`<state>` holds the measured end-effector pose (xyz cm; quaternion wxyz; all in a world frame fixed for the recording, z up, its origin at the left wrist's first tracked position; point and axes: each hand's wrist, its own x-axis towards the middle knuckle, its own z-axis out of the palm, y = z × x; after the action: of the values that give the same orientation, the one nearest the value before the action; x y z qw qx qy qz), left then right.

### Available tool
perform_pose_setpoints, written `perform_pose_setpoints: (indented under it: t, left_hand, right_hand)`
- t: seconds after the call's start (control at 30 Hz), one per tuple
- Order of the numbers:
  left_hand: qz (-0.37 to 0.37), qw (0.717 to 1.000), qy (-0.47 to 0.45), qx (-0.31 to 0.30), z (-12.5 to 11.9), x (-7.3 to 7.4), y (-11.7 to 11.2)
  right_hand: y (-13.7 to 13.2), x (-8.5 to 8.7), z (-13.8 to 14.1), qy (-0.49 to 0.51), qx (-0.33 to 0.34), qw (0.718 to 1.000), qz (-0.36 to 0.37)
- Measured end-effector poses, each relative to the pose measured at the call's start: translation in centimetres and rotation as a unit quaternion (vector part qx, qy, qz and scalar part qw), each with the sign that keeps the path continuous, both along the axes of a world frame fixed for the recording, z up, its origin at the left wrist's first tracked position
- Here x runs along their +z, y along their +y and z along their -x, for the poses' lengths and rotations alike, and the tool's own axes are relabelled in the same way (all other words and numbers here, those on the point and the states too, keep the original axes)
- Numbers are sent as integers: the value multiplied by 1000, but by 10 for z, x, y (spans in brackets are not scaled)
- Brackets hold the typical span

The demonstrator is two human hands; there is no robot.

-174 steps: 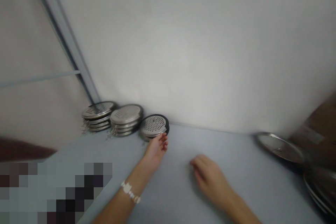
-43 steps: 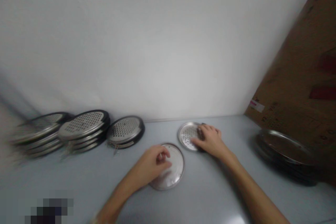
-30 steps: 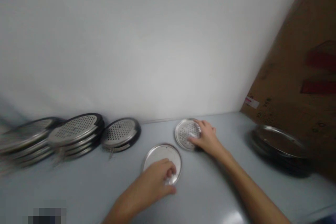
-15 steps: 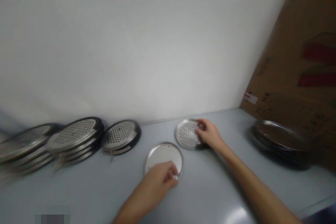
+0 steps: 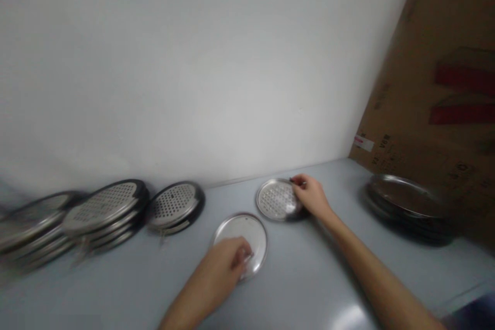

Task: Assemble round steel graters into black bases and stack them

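Resting on the pale grey tabletop [image 5: 309, 289] at about 6 o'clock in the view, a plain round steel disc [image 5: 242, 232] is overlapped at its lower right by the left hand [image 5: 220, 273]. Its bunched fingers [image 5: 243, 257] are pressed together at the rim, but whether the metal is actually pinched cannot be told. Just off to its 1 o'clock, a perforated steel disc [image 5: 276, 199] is lying flat, with the right hand [image 5: 311, 197] placed at its 2 o'clock edge. The right fingers [image 5: 298, 180] are curled over the rim and the hand is not spread, though a firm pinch cannot be confirmed. Both discs are set apart from the other pieces, so the handling is centred on this pair. At about 10 o'clock, a single perforated disc with a black backing [image 5: 174, 206] is propped near the wall, and a stack of perforated discs [image 5: 102, 211] is placed beside it; further left, a blurred stack [image 5: 27, 229] is seen. At about 3 o'clock, a stack of dark-rimmed metal lids [image 5: 406, 205] is lying by a leaning cardboard box [image 5: 436, 113]. Behind everything, a white wall [image 5: 193, 62] is seen.
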<state>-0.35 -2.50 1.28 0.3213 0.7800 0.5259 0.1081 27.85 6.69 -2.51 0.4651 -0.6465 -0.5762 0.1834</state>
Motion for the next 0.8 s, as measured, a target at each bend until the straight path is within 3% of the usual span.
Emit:
perform_pose_setpoints:
  t: [0.43, 0.63, 0.8]
  left_hand:
    - [1, 999, 37, 9, 1, -6, -1]
    - [-10, 1000, 17, 20, -3, -3, 1]
    - [48, 996, -70, 20, -6, 7, 0]
  right_hand:
    - [1, -1, 9, 104, 31, 994, -18]
    - [-3, 5, 7, 145, -20, 988, -53]
    - [-4, 12, 2, 183, -65, 978, -79]
